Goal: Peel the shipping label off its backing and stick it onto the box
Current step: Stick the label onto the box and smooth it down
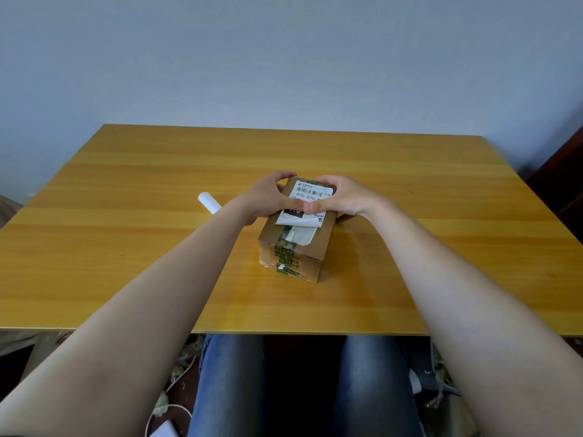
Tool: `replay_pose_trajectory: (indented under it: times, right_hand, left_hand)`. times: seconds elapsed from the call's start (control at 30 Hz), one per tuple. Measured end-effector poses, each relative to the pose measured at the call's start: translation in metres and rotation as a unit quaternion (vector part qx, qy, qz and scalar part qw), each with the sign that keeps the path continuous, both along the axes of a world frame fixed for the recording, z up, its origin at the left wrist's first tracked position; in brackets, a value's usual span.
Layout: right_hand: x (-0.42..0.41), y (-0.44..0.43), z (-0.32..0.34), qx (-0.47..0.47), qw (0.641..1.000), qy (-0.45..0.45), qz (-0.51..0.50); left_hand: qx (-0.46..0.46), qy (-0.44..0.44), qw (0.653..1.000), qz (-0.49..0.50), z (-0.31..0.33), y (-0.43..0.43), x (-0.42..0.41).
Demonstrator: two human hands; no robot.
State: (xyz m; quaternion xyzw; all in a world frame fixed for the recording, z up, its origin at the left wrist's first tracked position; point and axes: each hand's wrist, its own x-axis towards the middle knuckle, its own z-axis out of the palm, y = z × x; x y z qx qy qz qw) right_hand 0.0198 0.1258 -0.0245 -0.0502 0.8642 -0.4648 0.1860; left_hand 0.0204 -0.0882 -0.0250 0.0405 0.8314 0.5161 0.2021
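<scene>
left hand (268,197), right hand (344,200), both cupping box (304,247)

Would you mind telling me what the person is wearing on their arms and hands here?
Nothing shows: the left hand and right hand are bare, with no gloves, rings or watch in view. Both forearms are uncovered up to the frame edge, so no sleeves appear.
</scene>
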Motion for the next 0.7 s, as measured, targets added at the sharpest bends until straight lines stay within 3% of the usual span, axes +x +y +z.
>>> replay_pose_trajectory:
  times: [0.27,0.7]
  right_hand:
    - [-0.0016,0.0005,0.0005,0.023,1.000,0.000,0.011]
    - [-0.0033,-0.0086,-0.0019,0.044,0.996,0.001,-0.072]
  left_hand:
    - [0.020,-0.004,0.999,0.031,-0.0039,0.0005,-0.0026]
    - [0.034,-0.004,0.995,0.094,-0.0093,0.0060,-0.0065]
